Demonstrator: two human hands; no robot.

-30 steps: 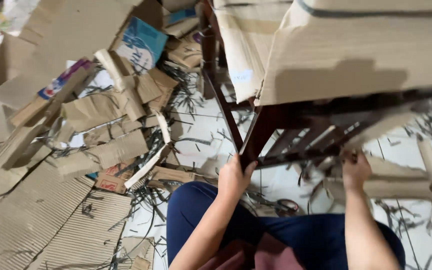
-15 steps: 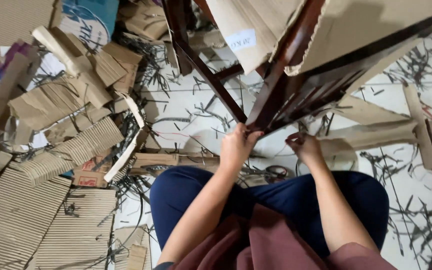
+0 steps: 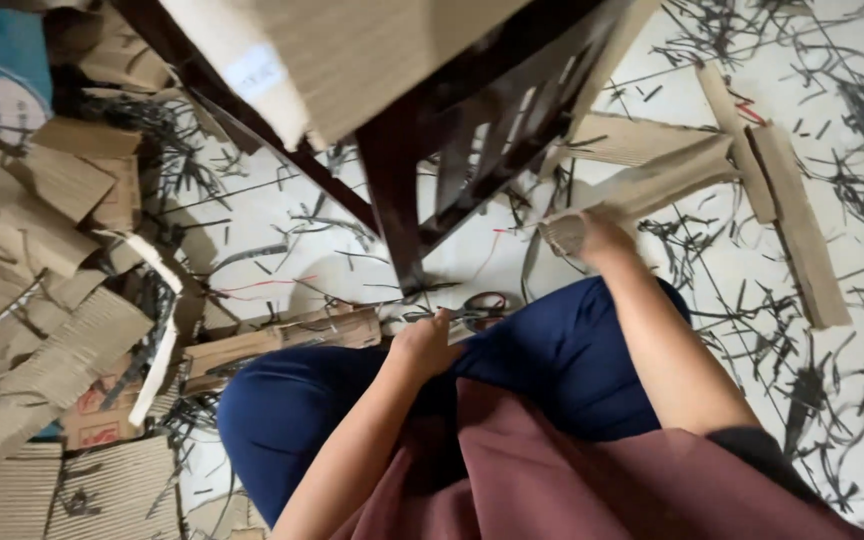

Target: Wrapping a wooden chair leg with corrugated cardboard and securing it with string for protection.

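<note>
Down on the tiled floor (image 3: 282,250), the person sits with legs folded in dark blue trousers (image 3: 552,350), a dark wooden chair (image 3: 402,200) partly wrapped in corrugated cardboard (image 3: 372,50) leaning over them from twelve o'clock. The right hand (image 3: 597,238) reaches out toward one o'clock and is closed around the near end of a folded strip of cardboard (image 3: 652,180), which runs away from the hand toward two o'clock and lies on the floor just beside the chair's slatted back. The left hand (image 3: 430,342) rests curled at the inner knee, right next to a pair of scissors (image 3: 477,305) with red-trimmed handles lying at the foot of the chair leg (image 3: 397,210); whether its fingers actually hold the scissors I cannot tell, since the hand hides them.

To my eye the strip would handle best if lifted from nearer its middle, because a long piece held only by one end will sag and crease along the flutes. It also looks wise to draw it clear of the chair's slats before turning it, so it does not snag. Dark paper slivers (image 3: 832,380) litter the floor at three o'clock, and loose cardboard offcuts (image 3: 62,330) pile at nine o'clock, well apart from both hands.
</note>
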